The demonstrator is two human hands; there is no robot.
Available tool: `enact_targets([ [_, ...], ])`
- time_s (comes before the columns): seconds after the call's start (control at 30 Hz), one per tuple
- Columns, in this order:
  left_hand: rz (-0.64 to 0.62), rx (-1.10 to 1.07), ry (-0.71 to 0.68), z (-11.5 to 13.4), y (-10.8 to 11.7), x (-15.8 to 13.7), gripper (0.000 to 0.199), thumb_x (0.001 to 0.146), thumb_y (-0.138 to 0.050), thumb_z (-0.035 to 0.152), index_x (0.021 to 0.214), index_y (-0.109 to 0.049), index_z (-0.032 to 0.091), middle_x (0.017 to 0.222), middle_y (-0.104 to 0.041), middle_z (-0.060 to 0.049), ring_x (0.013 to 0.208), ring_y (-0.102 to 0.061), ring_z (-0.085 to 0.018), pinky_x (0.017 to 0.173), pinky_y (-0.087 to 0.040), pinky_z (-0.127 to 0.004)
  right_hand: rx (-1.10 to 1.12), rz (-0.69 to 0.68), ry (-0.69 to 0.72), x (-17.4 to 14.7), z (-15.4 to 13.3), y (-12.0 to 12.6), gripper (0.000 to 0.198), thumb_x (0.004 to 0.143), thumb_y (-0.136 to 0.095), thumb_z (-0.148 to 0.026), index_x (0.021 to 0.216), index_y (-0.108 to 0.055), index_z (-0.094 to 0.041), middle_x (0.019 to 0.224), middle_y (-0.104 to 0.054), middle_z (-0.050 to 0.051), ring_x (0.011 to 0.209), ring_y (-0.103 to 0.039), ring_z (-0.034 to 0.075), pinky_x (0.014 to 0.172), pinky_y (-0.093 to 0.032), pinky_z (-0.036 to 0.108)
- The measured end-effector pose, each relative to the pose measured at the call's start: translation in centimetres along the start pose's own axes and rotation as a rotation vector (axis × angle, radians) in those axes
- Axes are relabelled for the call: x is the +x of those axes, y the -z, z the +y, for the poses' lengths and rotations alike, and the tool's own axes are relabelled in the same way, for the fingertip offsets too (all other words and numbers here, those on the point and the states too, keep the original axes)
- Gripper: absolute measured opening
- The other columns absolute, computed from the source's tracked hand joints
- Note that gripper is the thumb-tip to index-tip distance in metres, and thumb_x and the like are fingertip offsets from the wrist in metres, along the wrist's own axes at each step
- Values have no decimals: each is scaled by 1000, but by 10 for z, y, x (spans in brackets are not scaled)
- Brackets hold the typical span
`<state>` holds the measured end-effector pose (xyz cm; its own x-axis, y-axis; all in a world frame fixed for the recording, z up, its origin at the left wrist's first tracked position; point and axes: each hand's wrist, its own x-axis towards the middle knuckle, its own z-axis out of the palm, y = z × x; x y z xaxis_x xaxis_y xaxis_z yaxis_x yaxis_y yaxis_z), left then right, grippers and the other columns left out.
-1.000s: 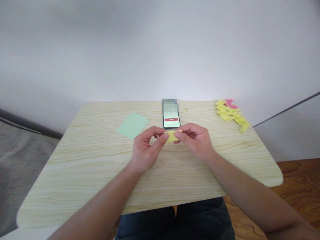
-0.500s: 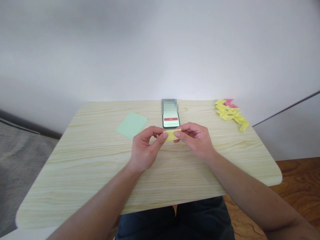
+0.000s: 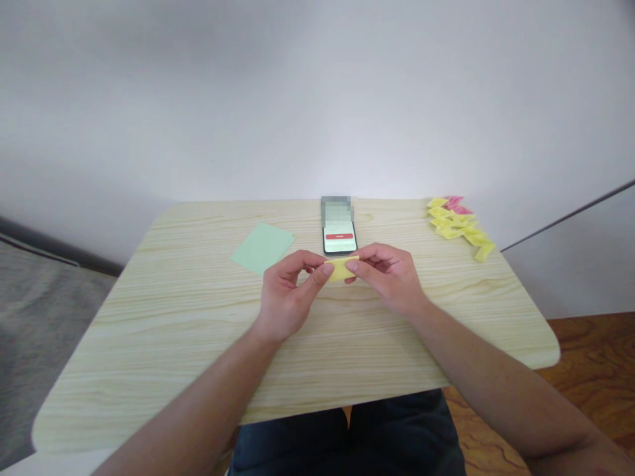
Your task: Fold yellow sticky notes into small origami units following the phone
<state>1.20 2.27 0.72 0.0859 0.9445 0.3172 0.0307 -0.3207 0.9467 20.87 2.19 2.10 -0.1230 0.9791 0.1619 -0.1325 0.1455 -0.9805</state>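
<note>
Between my two hands is a small folded piece of yellow paper, held above the table just in front of the phone. My left hand pinches its left end between thumb and fingers. At the right end, my right hand grips it the same way, thumb on the near face. The fingertips behind the paper are partly hidden. Left of the phone lies a small stack of light green paper sheets, close to my left hand.
A phone with a lit screen lies at the table's back middle. Several folded yellow paper pieces and pink ones sit at the back right. The pale wooden table meets a white wall behind.
</note>
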Motion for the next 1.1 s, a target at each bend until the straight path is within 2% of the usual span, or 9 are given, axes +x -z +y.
enact_targets([
  [0.17, -22, -12, 1, 1, 1, 0, 8, 86, -77, 28, 84, -73, 21, 78, -66, -1, 74, -55, -14, 70, -43, -28, -10, -34, -4, 0, 1, 2, 19, 82, -83, -35, 87, -74, -19, 77, -74, 1, 68, -72, 15, 63, -61, 28],
  [0.33, -49, 17, 5, 1, 0, 1, 10, 88, -75, 28, 83, -71, 21, 77, -65, 0, 74, -54, -13, 72, -44, -29, -135, -104, -28, -1, 4, 4, 16, 88, -77, -35, 89, -74, -19, 74, -70, 0, 66, -63, 12, 59, -49, 24],
  [0.47, -31, 44, 0, 1, -1, 2, 9, 89, -75, 29, 88, -72, 21, 82, -67, 0, 77, -56, -14, 75, -45, -29, -168, -67, 4, 0, 6, 4, 17, 87, -78, -36, 88, -74, -20, 75, -68, 0, 66, -58, 12, 58, -44, 25],
  [0.67, -96, 153, -40, 4, -2, 1, 9, 90, -72, 28, 87, -71, 19, 80, -67, 0, 77, -56, -14, 76, -44, -31, -116, 27, 38, 3, 5, 5, 15, 83, -80, -34, 85, -75, -21, 76, -70, 0, 67, -59, 13, 62, -45, 26],
  [0.87, -58, 294, -138, 6, -4, -1, 6, 90, -68, 19, 84, -66, 18, 79, -64, 1, 76, -57, -13, 73, -45, -29, -224, -27, 28, 2, 4, 7, 10, 86, -75, -28, 80, -73, -20, 74, -67, 0, 67, -58, 13, 63, -43, 28],
  [1.0, -140, 357, -179, 7, -6, -1, 11, 88, -67, 18, 78, -63, 18, 78, -63, 0, 75, -59, -14, 72, -45, -30, -301, -89, 86, 0, 5, 6, 9, 87, -75, -29, 91, -75, -21, 88, -73, 3, 82, -65, 17, 75, -50, 31],
  [1.1, -168, 381, -210, 8, -7, -2, 13, 87, -67, 17, 75, -62, 19, 77, -64, 0, 75, -59, -14, 72, -46, -31, -326, -123, 134, 0, 5, 6, 10, 90, -72, -31, 89, -74, -21, 88, -73, 3, 84, -66, 18, 80, -51, 33],
])
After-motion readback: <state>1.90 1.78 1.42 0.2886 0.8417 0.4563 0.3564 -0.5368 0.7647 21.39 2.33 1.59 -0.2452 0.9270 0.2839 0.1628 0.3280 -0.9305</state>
